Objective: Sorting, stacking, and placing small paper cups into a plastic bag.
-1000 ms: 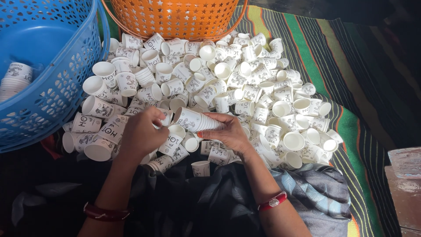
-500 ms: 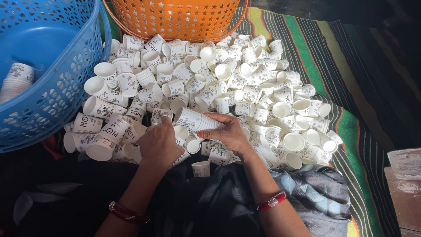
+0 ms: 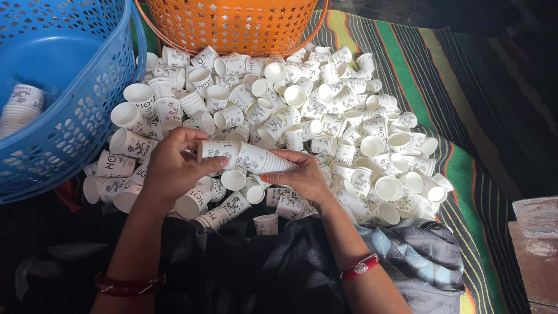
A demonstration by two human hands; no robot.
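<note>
Here, both hands meet over a heap of small white paper cups [image 3: 325,116] with dark print, loose on a striped mat [image 3: 442,93]. Left hand [image 3: 171,168] has its grip closed around a single cup [image 3: 217,151], held sideways, mouth toward the right. Right hand [image 3: 299,174] has its grip clamped on a nested stack of cups [image 3: 264,160], also lying sideways, its end touching or just inside the single cup; can't tell which. Both held cups sit above the near edge of the heap, just in front of the person's lap.

Blue plastic basket [image 3: 70,134] at the mat's far left corner, perforated wall, with another stack of white cups [image 3: 20,107] inside it. Orange plastic basket [image 3: 232,26] with star-shaped holes at the far edge, middle, touching the heap. Dark cloth [image 3: 232,267] covers the lap, a few cups lying on it. Red bangle [image 3: 359,267] on right wrist, dark red bangle [image 3: 129,285] on left. Mat stripes green, black, yellow.
</note>
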